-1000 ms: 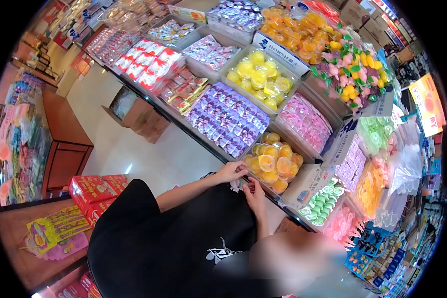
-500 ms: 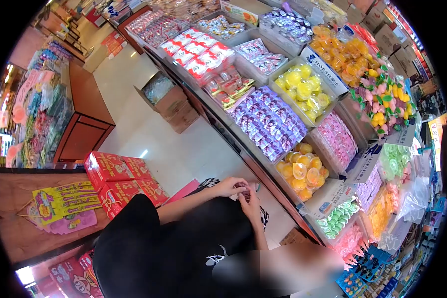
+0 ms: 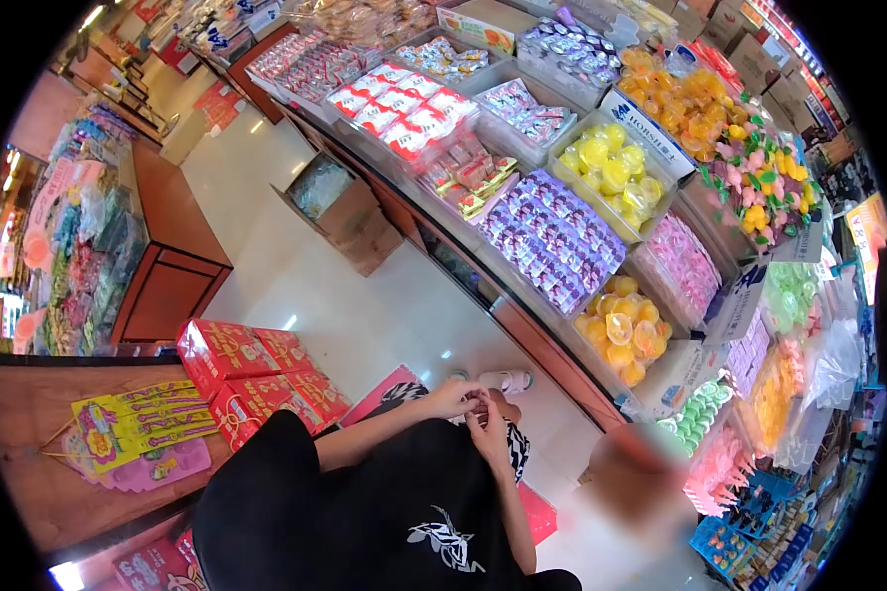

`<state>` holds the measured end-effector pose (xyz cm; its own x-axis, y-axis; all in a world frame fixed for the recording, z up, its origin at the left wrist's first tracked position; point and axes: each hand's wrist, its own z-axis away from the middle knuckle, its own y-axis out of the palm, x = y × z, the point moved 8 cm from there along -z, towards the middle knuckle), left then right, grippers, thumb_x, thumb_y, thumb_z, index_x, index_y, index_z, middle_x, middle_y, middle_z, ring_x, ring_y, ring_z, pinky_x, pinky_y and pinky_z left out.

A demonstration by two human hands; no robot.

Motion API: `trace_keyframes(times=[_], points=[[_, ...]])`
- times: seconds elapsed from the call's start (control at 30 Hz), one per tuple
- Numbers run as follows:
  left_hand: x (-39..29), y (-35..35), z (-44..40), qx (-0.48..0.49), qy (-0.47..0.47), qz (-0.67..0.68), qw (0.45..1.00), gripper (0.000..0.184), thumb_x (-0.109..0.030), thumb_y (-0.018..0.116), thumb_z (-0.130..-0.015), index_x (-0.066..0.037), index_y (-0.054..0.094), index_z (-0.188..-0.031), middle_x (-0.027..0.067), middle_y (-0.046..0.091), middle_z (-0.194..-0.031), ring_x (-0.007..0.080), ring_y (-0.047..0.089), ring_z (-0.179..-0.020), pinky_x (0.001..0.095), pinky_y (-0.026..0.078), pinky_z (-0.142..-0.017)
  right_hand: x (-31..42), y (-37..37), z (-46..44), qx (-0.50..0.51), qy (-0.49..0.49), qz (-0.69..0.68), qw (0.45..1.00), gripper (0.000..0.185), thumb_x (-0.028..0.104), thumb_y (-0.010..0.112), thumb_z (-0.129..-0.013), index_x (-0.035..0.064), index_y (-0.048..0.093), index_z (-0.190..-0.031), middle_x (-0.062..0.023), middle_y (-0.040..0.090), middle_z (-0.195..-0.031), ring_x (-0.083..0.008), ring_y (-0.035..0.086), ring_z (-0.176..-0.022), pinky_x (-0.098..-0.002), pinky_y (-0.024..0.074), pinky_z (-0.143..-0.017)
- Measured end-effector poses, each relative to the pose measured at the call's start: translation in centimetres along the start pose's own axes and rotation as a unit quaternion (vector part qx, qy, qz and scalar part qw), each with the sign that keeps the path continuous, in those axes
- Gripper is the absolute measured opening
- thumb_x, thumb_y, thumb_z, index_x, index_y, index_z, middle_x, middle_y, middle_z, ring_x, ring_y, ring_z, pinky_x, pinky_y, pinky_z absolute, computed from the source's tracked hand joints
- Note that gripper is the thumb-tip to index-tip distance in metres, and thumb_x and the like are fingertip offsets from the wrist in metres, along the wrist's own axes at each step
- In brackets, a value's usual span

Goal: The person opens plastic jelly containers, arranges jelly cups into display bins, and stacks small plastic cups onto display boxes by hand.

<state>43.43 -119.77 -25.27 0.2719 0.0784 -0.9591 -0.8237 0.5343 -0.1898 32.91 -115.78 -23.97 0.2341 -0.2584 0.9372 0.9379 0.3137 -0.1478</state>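
Observation:
My left hand [image 3: 451, 400] and my right hand [image 3: 490, 435] are together in front of my black shirt [image 3: 365, 502], fingertips meeting. The fingers of both are curled closed around something small and dark that I cannot make out, mostly hidden by the fingers. Below the hands I see zebra-striped shorts [image 3: 518, 451] and a pale shoe [image 3: 508, 381] on the floor. Neither hand touches the candy counter to the right.
Candy bins line the counter on the right, with purple packets [image 3: 552, 241], orange jelly cups [image 3: 621, 330] and yellow cups [image 3: 611, 172]. An open cardboard box [image 3: 350, 217] sits on the floor. Red gift boxes [image 3: 256, 369] are at left. A blurred person [image 3: 641, 483] is at lower right.
The view has shifted a little, so my hands appear slightly lower. My fingers have moved around the small thing, which shows less now. The blurred person appears higher and farther right.

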Motion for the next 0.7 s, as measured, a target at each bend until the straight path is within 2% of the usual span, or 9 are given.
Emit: trace_keyframes(times=[0.27,0.57,0.7], points=[[-0.6,2.3,0.3,0.037,0.015,-0.01,0.999,0.021,-0.011,0.059,-0.089,-0.005,0.062,-0.109,0.0105,0.072,-0.096,0.0258,0.07,-0.086,0.0367,0.055,-0.075,0.6,-0.6,3.1,-0.079,0.02,0.014,0.997,0.045,0.008,0.063,-0.09,0.0008,0.048,-0.132,-0.0097,0.064,-0.096,-0.0146,0.061,-0.08,-0.0274,0.0504,-0.07],[-1.5,5.8,0.4,0.095,0.008,-0.035,0.995,0.022,-0.014,0.06,-0.09,-0.006,0.064,-0.11,0.011,0.072,-0.097,0.0244,0.07,-0.088,0.0364,0.054,-0.077,-0.4,-2.2,6.4,-0.101,0.06,-0.011,0.993,0.043,0.011,0.063,-0.091,0.0034,0.05,-0.131,-0.011,0.065,-0.098,-0.0172,0.063,-0.083,-0.0301,0.0515,-0.072],[-2.5,8.6,0.8,0.107,0.013,-0.037,0.993,0.018,-0.011,0.06,-0.091,-0.003,0.062,-0.108,0.0109,0.072,-0.096,0.0207,0.069,-0.087,0.0341,0.054,-0.077,-0.9,-3.7,8.9,-0.118,0.024,-0.021,0.993,0.045,0.012,0.063,-0.091,0.0028,0.049,-0.132,-0.0111,0.066,-0.098,-0.0176,0.064,-0.083,-0.0312,0.0518,-0.072]])
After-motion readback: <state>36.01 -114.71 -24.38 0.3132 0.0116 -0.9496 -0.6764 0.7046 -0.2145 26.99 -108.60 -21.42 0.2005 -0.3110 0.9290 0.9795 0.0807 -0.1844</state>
